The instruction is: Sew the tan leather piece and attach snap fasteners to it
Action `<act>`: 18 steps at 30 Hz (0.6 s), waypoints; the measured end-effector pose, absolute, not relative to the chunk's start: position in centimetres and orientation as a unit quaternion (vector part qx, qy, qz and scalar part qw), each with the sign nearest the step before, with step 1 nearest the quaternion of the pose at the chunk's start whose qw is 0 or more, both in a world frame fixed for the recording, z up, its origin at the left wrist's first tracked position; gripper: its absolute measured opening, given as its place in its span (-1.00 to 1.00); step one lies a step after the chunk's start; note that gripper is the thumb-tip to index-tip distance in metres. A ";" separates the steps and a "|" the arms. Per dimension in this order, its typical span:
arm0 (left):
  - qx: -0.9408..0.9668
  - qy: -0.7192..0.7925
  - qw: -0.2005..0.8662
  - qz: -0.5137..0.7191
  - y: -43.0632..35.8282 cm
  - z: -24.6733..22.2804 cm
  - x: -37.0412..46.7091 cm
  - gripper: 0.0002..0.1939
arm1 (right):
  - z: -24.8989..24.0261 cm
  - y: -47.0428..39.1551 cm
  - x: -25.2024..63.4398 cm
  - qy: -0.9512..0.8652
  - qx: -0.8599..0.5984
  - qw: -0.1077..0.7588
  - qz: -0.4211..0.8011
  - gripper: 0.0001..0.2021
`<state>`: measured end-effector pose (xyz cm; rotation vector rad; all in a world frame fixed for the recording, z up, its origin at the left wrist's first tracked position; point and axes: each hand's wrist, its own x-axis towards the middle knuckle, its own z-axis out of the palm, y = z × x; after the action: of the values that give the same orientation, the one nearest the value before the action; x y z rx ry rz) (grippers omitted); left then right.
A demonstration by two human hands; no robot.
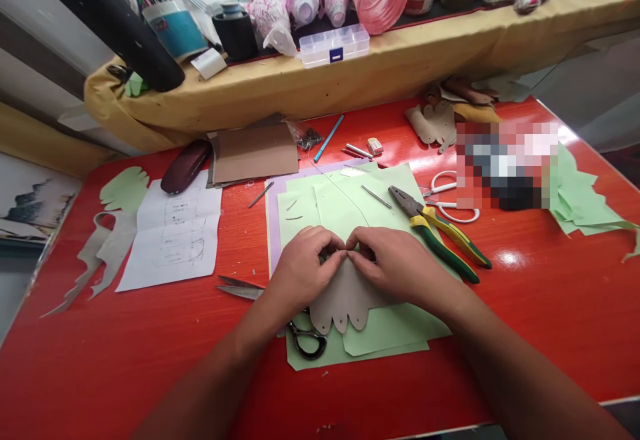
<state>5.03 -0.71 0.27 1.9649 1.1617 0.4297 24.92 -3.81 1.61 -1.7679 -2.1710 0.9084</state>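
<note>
While the left hand [303,260] and right hand [387,260] meet, their fingers are pinched together on the upper edge of a scalloped beige leather-like piece [341,300] over green paper sheets [395,339] on the red bench [250,380]. Combination pliers [415,209] lie beside the right hand; scissors [243,289] lie partly beneath the left arm.

- Your left hand [303,263] and right hand [387,260] hide the top of the piece [340,300].
- Your left wrist [267,308] covers the scissors [253,292] midway.
- Toward the table [550,307]'s right edge, a patch [505,167] is pixelated.
</note>
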 end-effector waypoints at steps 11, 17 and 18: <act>0.780 0.449 0.406 0.160 -0.5 0.1 4.9 -0.91 | 1.7 -3.8 25.1 -0.734 -0.592 0.102 0.317 -0.90; 0.756 0.458 0.439 0.159 -0.1 0.5 4.5 -0.87 | 1.7 -3.7 25.3 -0.732 -0.593 0.106 0.318 -0.89; 0.746 0.460 0.455 0.159 0.0 0.6 4.3 -0.86 | 1.7 -3.7 25.3 -0.732 -0.594 0.106 0.316 -0.89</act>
<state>4.32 0.03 0.63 1.8407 1.1339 0.3919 25.30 -3.71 1.70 -1.7494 -2.1576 0.9319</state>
